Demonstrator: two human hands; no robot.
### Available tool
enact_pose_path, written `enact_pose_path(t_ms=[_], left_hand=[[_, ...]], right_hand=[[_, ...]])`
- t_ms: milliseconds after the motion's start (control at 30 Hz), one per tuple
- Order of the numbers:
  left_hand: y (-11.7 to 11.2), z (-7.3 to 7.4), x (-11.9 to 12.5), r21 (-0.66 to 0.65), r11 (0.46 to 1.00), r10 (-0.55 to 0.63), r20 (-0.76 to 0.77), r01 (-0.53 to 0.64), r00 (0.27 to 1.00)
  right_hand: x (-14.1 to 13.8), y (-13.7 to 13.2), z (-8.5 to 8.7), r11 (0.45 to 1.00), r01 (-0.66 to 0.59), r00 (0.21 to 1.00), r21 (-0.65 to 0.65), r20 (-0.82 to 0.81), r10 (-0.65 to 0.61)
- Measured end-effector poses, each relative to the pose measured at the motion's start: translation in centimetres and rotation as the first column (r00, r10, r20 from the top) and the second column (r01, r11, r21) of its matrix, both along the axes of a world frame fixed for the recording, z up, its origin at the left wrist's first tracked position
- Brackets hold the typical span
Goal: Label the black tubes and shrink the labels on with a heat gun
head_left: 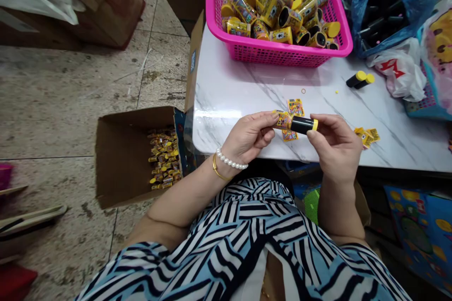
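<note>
The tube (302,125) lies level between both hands, just above the near edge of the tabletop (247,89), a little right of the frame's centre. It is short and black with a yellow cap at its right end. A yellow printed label (283,120) covers its left end.

The left hand (247,138) has its grip pressed together, thumb and forefinger pinching the label against the tube. The right hand (335,146) pinches the capped end between its fingertips.

The tube looks light, stiff and smooth, so it probably rolls or slips easily. Hold it at both ends, as here, to keep it steady. The label seems thin and floppy, likely to crease or go on crooked, and is best held by its edge.

Loose labels (295,106) lie just beyond the hands, with more (367,136) to the right. Two bare tubes (360,79) rest further right. A pink basket (289,54) of labelled tubes stands at the upper centre, beside a blue bag (356,4) at the upper right. On the floor at left, an open box (123,160) holds more labelled tubes.
</note>
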State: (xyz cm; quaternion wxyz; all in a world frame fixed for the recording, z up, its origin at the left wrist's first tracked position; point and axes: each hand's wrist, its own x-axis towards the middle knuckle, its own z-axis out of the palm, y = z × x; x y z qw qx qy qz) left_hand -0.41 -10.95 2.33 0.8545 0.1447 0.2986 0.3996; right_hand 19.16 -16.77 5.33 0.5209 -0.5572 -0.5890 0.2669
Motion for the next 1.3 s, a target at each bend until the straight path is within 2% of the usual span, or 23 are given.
enact_pose_path(t_ms=[233, 400, 567, 633, 733, 833, 900, 1033, 1133, 1200, 1267, 1300], left_hand=[[-0.2, -0.3, 0.1, 0.071, 0.997, -0.003, -0.019, 0.004, 1.000], [-0.1, -0.5, 0.0, 0.042, 0.999, -0.014, -0.047, 0.016, 0.999], [-0.4, -0.6, 0.1, 0.102, 0.995, -0.018, -0.039, 0.021, 0.999], [-0.5, -0.6, 0.0, 0.118, 0.993, 0.002, -0.057, 0.005, 0.998], [-0.7, -0.6, -0.3, 0.129, 0.992, 0.002, -0.076, 0.007, 0.997], [-0.8, -0.5, -0.5, 0.129, 0.991, -0.032, -0.071, 0.041, 0.997], [-0.9, -0.4, -0.4, 0.131, 0.990, -0.047, -0.083, 0.058, 0.995], [-1.7, -0.4, -0.2, 0.199, 0.978, -0.033, -0.113, 0.055, 0.993], [-2.2, -0.3, -0.3, 0.311, 0.949, 0.104, -0.157, -0.051, 0.982], [-1.7, 0.1, -0.7, 0.409, 0.903, 0.232, -0.201, -0.133, 0.952], [-0.3, 1.0, -1.2, 0.512, 0.852, 0.239, -0.204, -0.104, 0.950], [0.6, 1.6, -1.5, 0.559, 0.828, 0.180, -0.188, -0.046, 0.965]], right_hand=[[-1.7, -1.7, 1.7, 0.996, 0.066, 0.971, 0.067, 0.226, -0.079], [-1.5, -1.7, 2.1, 0.997, 0.026, 0.963, 0.076, 0.266, -0.046], [-1.3, -1.1, 1.7, 0.994, 0.033, 0.951, 0.107, 0.301, -0.064], [-1.4, -1.1, 1.1, 0.995, 0.014, 0.966, 0.095, 0.255, -0.038], [-1.7, -1.4, -0.3, 0.997, -0.074, 0.994, -0.001, 0.077, 0.074], [-1.9, -2.0, -1.5, 0.994, -0.102, 0.992, -0.036, -0.080, 0.099], [-1.9, -2.2, -1.9, 0.996, -0.089, 0.991, -0.027, -0.105, 0.086], [-1.4, -2.1, -2.3, 0.998, -0.050, 0.998, 0.026, -0.042, 0.051], [-1.0, -1.7, -2.1, 0.993, -0.036, 0.999, 0.113, -0.035, 0.040], [-0.8, -1.1, -1.5, 0.981, -0.043, 0.998, 0.187, -0.039, 0.052], [-0.5, -0.1, -0.3, 0.969, -0.079, 0.997, 0.234, 0.001, 0.081], [-0.3, 0.6, 0.4, 0.963, -0.107, 0.994, 0.247, 0.040, 0.100]])
